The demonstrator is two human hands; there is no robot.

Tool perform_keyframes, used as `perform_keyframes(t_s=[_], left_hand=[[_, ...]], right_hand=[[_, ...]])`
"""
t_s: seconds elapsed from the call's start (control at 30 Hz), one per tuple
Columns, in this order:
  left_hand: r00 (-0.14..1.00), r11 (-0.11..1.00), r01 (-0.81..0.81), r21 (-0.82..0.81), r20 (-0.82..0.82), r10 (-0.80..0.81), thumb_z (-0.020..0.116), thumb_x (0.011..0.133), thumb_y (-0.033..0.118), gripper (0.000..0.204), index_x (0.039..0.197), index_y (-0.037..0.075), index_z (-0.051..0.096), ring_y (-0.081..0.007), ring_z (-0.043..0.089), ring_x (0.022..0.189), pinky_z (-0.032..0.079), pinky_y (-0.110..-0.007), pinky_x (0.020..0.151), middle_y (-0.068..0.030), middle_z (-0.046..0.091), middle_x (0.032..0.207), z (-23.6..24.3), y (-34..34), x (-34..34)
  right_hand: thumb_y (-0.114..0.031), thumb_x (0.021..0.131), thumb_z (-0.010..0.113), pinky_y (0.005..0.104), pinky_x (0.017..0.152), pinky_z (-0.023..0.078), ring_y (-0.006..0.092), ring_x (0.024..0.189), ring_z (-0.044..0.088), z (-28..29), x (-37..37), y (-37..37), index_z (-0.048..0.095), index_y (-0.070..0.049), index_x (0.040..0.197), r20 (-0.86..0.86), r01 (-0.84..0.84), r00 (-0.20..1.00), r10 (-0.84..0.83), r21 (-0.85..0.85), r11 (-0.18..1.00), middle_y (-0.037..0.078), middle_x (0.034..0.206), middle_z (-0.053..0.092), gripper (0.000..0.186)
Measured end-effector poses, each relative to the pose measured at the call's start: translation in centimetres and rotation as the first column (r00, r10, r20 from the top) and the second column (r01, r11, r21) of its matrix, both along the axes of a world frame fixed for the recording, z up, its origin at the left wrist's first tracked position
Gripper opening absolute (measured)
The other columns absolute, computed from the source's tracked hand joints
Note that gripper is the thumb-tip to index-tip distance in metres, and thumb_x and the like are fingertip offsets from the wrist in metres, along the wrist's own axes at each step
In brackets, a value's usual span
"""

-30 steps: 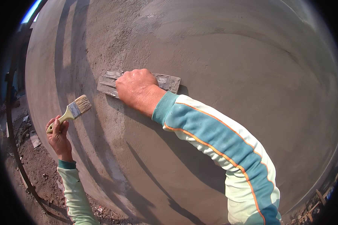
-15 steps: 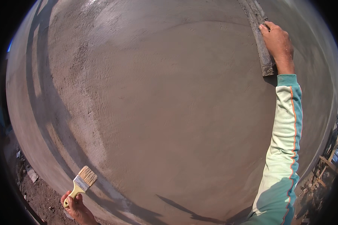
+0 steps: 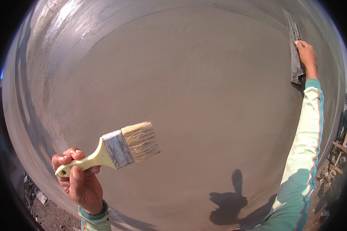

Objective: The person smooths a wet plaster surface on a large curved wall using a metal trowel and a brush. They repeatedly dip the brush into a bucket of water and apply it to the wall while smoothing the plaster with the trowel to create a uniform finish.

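A wet grey plastered wall (image 3: pixel 189 88) fills the view. My right hand (image 3: pixel 307 54) presses a long flat trowel (image 3: pixel 294 42) against the wall at the upper right, its blade standing nearly upright. My left hand (image 3: pixel 79 177) is raised at the lower left and grips the pale yellow handle of a wide paintbrush (image 3: pixel 121 148). The brush has a metal band and pale bristles that point right, held a little off the wall.
Shadows of my arm and the brush fall on the wall at the lower right (image 3: pixel 231 202). Bare dirt with scattered rubble (image 3: pixel 36 196) lies at the lower left. Wooden pieces (image 3: pixel 341 148) stand at the right edge.
My right hand has swept the trowel from the left of the wall across to the upper right. My left hand has lifted the brush higher and closer to the camera.
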State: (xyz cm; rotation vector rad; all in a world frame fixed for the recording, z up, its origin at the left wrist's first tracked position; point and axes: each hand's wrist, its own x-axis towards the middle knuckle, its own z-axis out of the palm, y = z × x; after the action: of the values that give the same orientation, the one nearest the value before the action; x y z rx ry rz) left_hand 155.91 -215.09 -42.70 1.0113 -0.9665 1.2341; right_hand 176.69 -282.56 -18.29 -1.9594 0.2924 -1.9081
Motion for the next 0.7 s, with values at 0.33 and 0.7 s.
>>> perform_keyframes(t_s=[0.33,0.7], left_hand=[[0.918,0.91,0.283,0.302,0.188,-0.348,0.072,0.096,0.008,0.031,0.115,-0.004,0.052,-0.019,0.074,0.084,0.066,-0.033,0.078,-0.013,0.069,0.1,21.2,-37.2,11.9],[0.913,0.919,-0.38,0.105,0.204,0.354,0.07,0.09,0.008,0.019,0.102,-0.004,0.062,-0.026,0.073,0.079,0.057,-0.036,0.076,-0.0161,0.072,0.085,28.2,-45.2,13.0]], right_hand=[[-0.041,0.098,0.066,0.0335,0.052,0.047,0.0179,0.056,0.059,-13.4,2.2,-22.2,0.076,-0.008,0.117,0.129,-0.315,0.94,0.316,0.683,0.659,0.004,0.071,0.062,0.039],[-0.035,0.097,0.067,0.0251,0.043,0.032,0.0044,0.047,0.039,-5.8,-5.9,-6.8,0.073,-0.006,0.12,0.262,-0.685,0.728,0.634,0.312,0.658,-0.008,0.06,0.042,0.037]])
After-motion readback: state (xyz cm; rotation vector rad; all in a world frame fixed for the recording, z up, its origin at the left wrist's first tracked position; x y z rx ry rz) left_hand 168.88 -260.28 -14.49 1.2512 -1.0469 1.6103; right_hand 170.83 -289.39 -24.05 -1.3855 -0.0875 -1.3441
